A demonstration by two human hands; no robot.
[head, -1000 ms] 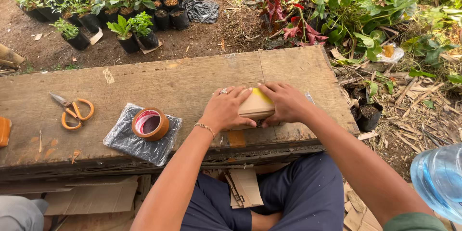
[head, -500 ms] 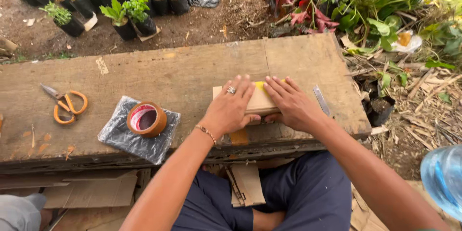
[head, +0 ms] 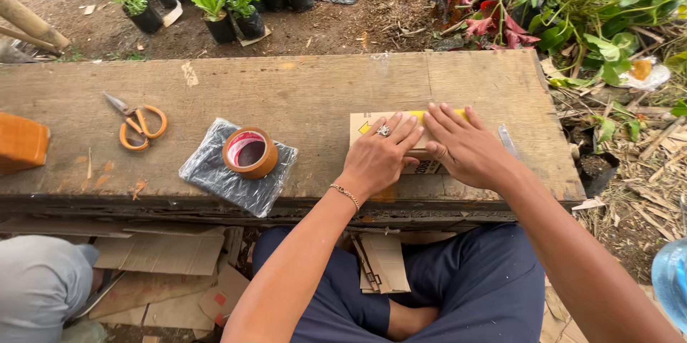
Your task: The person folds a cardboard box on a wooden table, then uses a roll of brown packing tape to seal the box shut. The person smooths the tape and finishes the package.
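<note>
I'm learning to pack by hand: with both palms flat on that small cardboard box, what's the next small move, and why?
Probably reach the left hand to the tape roll. Both hands, the right hand too, press the cardboard box flat on the wooden bench, no tape shows on it, and the roll and scissors lie unused on the left.

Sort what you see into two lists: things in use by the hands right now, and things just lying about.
In use:
left hand and right hand, both pressing flat on the cardboard

Lying about:
tape roll on a plastic bag
scissors
orange block
potted plants
folded card below the plank
</note>
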